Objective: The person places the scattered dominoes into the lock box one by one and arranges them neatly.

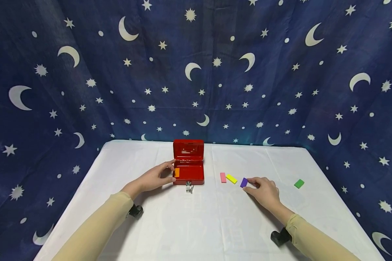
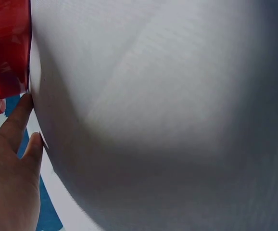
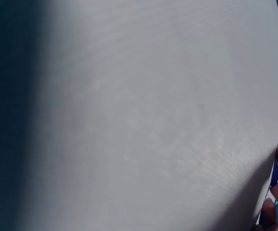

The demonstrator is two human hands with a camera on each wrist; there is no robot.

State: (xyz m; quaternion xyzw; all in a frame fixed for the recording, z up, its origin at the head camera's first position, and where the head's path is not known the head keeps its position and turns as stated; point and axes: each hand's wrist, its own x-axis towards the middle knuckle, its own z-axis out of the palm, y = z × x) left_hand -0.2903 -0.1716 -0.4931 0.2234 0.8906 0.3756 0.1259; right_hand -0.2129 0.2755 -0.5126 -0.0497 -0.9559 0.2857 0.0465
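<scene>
A small red metal box [image 1: 189, 172] stands on the white table with its lid [image 1: 188, 149] raised. Inside it, by the left wall, is an orange block [image 1: 177, 172]. My left hand [image 1: 155, 177] rests against the box's left side, thumb toward the front corner and fingers spread toward the back. At right, my right hand [image 1: 264, 192] pinches a flat purple block [image 1: 244, 182] between thumb and fingers, on or just above the cloth. Left of it lie a yellow block [image 1: 231, 178] and a pink block [image 1: 223, 177]. The right wrist view shows the purple block [image 3: 275, 174] only at its edge.
A silver padlock-like piece [image 1: 189, 187] hangs at the box's front. A green block [image 1: 299, 183] lies farther right on the white tablecloth [image 1: 196, 224]. Behind the table hangs a dark blue curtain [image 1: 170, 83] with moons and stars.
</scene>
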